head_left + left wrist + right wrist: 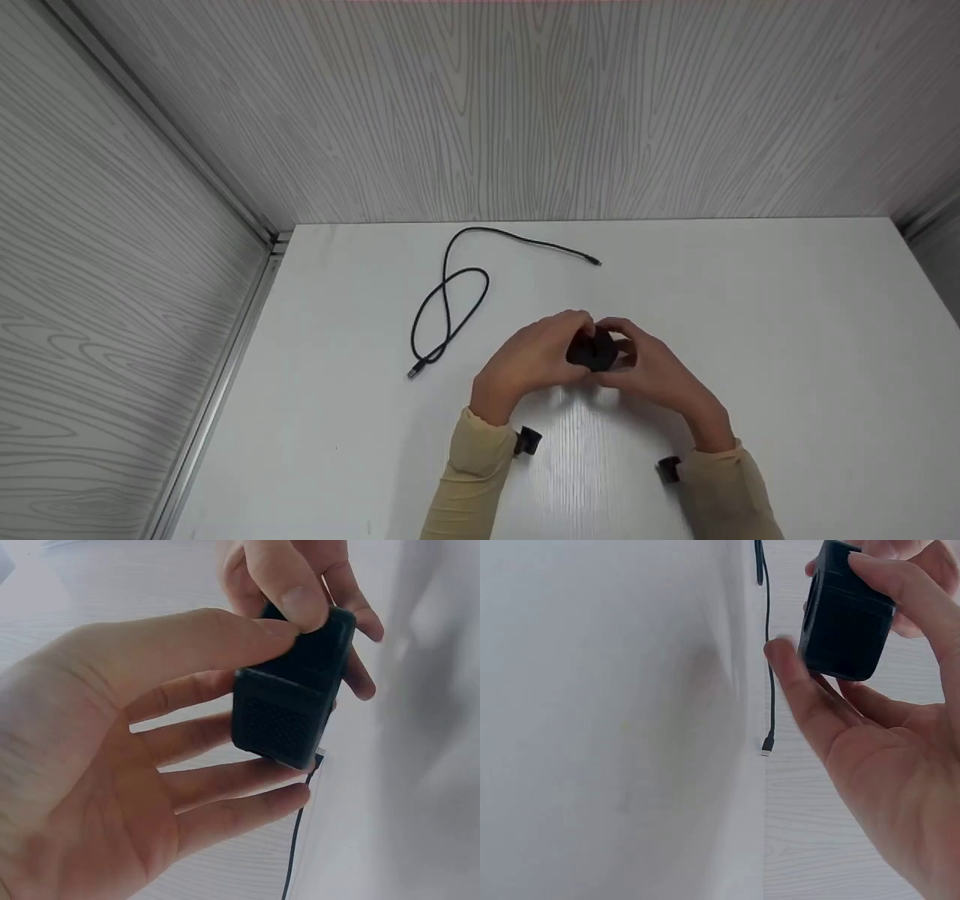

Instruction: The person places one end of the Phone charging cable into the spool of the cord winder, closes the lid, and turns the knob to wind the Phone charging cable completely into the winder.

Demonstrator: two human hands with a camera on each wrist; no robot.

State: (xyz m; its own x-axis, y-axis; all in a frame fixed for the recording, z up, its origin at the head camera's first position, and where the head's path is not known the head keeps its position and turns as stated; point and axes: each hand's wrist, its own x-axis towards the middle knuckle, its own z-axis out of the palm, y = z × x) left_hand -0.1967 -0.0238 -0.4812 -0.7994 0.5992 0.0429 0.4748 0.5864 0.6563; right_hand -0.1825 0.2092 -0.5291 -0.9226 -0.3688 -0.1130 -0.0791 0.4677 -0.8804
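Both hands hold a small black box-shaped device (592, 351) with rounded edges, in front of the body over the white table. My left hand (536, 356) grips it from the left, thumb on its top edge and fingers spread behind and below, as the left wrist view shows. From the right, my right hand (660, 375) holds it with the thumb on top. In the right wrist view one fingertip (784, 652) stands off beside it. A finely textured face (274, 724) of the device shows in the left wrist view.
A black USB cable (487, 279) lies loosely looped on the white table (750, 300), left of and beyond the hands. Its larger plug (417, 368) points toward the front left, its smaller plug (594, 260) to the right. Wood-grain panels (480, 112) rise behind and at the sides.
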